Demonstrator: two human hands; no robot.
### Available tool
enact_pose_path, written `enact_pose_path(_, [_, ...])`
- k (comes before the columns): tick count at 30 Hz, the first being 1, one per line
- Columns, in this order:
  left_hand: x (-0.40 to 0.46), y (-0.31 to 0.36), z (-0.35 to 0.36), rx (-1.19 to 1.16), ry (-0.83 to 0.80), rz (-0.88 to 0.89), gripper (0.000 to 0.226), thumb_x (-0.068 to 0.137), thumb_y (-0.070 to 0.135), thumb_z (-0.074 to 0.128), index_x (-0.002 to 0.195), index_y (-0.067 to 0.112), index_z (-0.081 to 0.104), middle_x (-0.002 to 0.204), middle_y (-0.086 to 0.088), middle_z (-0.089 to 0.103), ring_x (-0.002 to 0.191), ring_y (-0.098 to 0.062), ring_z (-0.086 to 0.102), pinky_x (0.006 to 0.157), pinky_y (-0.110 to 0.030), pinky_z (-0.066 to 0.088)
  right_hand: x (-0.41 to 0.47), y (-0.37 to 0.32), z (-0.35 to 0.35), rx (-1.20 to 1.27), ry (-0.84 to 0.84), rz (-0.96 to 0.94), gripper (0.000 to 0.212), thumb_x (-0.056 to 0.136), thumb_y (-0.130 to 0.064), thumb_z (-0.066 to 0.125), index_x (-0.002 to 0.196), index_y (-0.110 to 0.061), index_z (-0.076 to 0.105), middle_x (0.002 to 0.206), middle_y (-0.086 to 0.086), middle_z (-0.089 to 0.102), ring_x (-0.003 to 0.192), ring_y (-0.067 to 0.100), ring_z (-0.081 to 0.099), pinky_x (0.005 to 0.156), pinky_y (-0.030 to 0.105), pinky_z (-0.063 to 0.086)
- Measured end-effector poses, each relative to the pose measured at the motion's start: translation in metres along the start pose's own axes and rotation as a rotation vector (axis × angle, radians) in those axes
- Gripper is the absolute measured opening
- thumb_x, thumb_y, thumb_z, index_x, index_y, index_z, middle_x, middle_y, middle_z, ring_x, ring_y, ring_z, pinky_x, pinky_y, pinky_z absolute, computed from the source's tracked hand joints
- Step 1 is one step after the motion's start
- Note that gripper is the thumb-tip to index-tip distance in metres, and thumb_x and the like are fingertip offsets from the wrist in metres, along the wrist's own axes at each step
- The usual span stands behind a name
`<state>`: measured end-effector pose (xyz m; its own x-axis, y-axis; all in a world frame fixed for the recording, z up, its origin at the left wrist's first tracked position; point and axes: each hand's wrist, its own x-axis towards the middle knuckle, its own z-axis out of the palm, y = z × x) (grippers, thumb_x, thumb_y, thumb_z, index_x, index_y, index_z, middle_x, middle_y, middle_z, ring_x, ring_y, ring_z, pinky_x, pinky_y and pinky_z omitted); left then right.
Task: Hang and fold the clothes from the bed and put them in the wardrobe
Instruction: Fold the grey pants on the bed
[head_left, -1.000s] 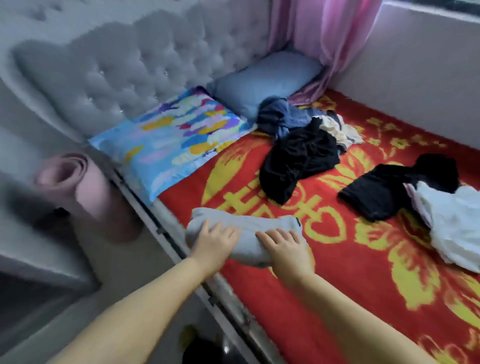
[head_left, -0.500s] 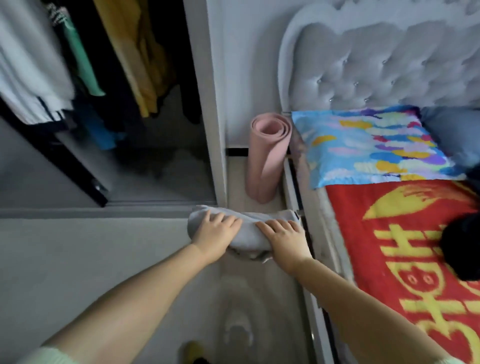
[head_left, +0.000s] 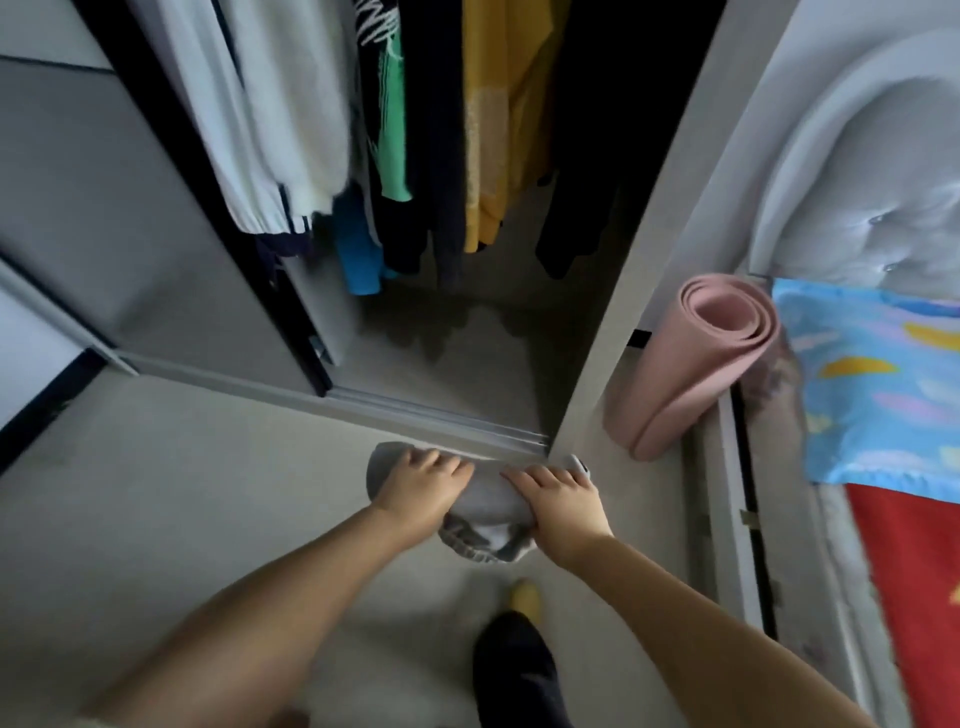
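A pale grey floor runs up to an open wardrobe, its sliding door pushed to the left and its track crossing the floor just ahead of the hands. Inside, clothes hang in a row: a white garment at the left, then a green top, a blue piece lower down, dark items, and a yellow garment towards the right. The wardrobe's floor beneath them is dim.

In front of the opening, a folded grey garment is carried in the air above the floor, low in the middle of the view, not yet inside the wardrobe. The left hand lies over its left end with fingers curled down across the top, holding it. The right hand holds the right end the same way, fingers bent over the cloth. A gathered hem droops below between the two wrists.

To the right of the wardrobe's side panel, a rolled pink mat stands leaning against the bed. On the bed lie a blue patterned pillow and a red cover, with a padded grey headboard behind. A dark trouser leg and a yellow slipper show below the arms.
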<state>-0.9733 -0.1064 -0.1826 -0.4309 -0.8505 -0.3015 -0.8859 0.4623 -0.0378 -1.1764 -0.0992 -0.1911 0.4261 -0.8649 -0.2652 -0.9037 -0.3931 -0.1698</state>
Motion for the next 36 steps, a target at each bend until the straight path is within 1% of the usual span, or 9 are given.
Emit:
enact_pose_path(5, [0.073,-0.044,0.001,0.059,-0.018,-0.018,0.070,0.078,0.029,0.069,0.140,0.016,0.040,0.137,-0.003,0.049,0.125,-0.028,0.046,0.103,-0.045,0.037,0.084,0.028,-0.001,0.004,-0.047,0.000,0.082,0.078,-0.040,0.069,0.147,-0.033,0.024,0.147,-0.004,0.039,0.135,0.021,0.035,0.116,0.037,0.016])
enact_pose_path(9, [0.148,-0.087,0.021,0.062,0.002,-0.054,0.074,0.014,0.033,0.090,0.086,0.021,0.076,0.079,0.004,0.070,0.069,-0.022,0.068,0.055,-0.035,0.057,0.171,0.061,0.007,-0.004,-0.113,0.005,0.089,0.074,-0.040,0.071,0.148,-0.034,0.022,0.149,-0.003,0.036,0.136,0.024,0.034,0.116,0.043,0.018])
enact_pose_path(12, [0.209,-0.114,0.035,0.007,-0.108,-0.056,0.073,0.042,0.032,0.089,0.110,0.020,0.069,0.103,0.000,0.067,0.092,-0.026,0.065,0.077,-0.042,0.055,0.239,0.086,0.022,-0.007,-0.142,0.019,0.084,0.076,-0.033,0.068,0.148,-0.035,0.024,0.148,-0.004,0.037,0.136,0.022,0.035,0.116,0.042,0.017])
enact_pose_path(15, [0.266,-0.138,0.071,-0.022,-0.151,-0.077,0.065,0.086,0.023,0.058,0.145,0.021,0.030,0.144,-0.003,0.037,0.132,-0.027,0.036,0.110,-0.044,0.028,0.297,0.110,0.050,-0.024,-0.181,0.049,0.083,0.078,-0.030,0.067,0.148,-0.033,0.022,0.148,-0.002,0.037,0.136,0.023,0.035,0.117,0.038,0.016])
enact_pose_path(21, [0.411,-0.180,0.155,0.035,-0.115,-0.021,0.054,0.073,0.032,0.073,0.124,0.028,0.056,0.115,-0.002,0.062,0.101,-0.027,0.061,0.088,-0.041,0.049,0.429,0.174,0.138,-0.034,-0.128,0.170,0.058,0.085,-0.031,0.055,0.140,-0.032,0.036,0.139,0.003,0.050,0.124,0.029,0.049,0.104,0.036,0.036])
enact_pose_path(25, [0.508,-0.191,0.202,0.077,0.002,0.014,0.051,0.094,0.028,0.046,0.143,0.023,0.033,0.140,-0.005,0.044,0.124,-0.030,0.044,0.102,-0.041,0.033,0.498,0.235,0.174,-0.101,-0.058,0.211,0.080,0.070,-0.046,0.072,0.139,-0.030,0.036,0.135,0.001,0.050,0.122,0.026,0.050,0.104,0.036,0.033])
enact_pose_path(29, [0.599,-0.182,0.255,0.042,0.226,-0.019,0.057,0.090,0.028,0.017,0.139,0.014,0.042,0.133,-0.012,0.050,0.122,-0.035,0.047,0.106,-0.051,0.034,0.552,0.296,0.224,-0.219,0.096,0.312,0.079,0.072,-0.040,0.074,0.141,-0.027,0.038,0.133,0.003,0.050,0.120,0.027,0.048,0.099,0.039,0.036])
enact_pose_path(33, [0.664,-0.166,0.346,0.003,0.218,-0.008,0.065,0.067,0.038,0.079,0.127,0.020,0.061,0.118,-0.006,0.064,0.106,-0.034,0.061,0.091,-0.061,0.044,0.584,0.336,0.311,-0.319,0.389,0.396,0.034,0.070,-0.026,0.057,0.100,-0.021,0.074,0.082,0.005,0.069,0.076,0.029,0.067,0.079,0.051,0.055])
enact_pose_path(36, [0.686,-0.143,0.412,-0.027,0.262,0.094,0.046,0.070,0.024,0.060,0.116,0.020,0.068,0.116,-0.004,0.068,0.100,-0.035,0.065,0.082,-0.061,0.049,0.583,0.367,0.381,-0.323,0.377,0.415,0.041,0.072,-0.026,0.052,0.108,-0.018,0.071,0.097,0.007,0.070,0.091,0.031,0.065,0.086,0.054,0.048])
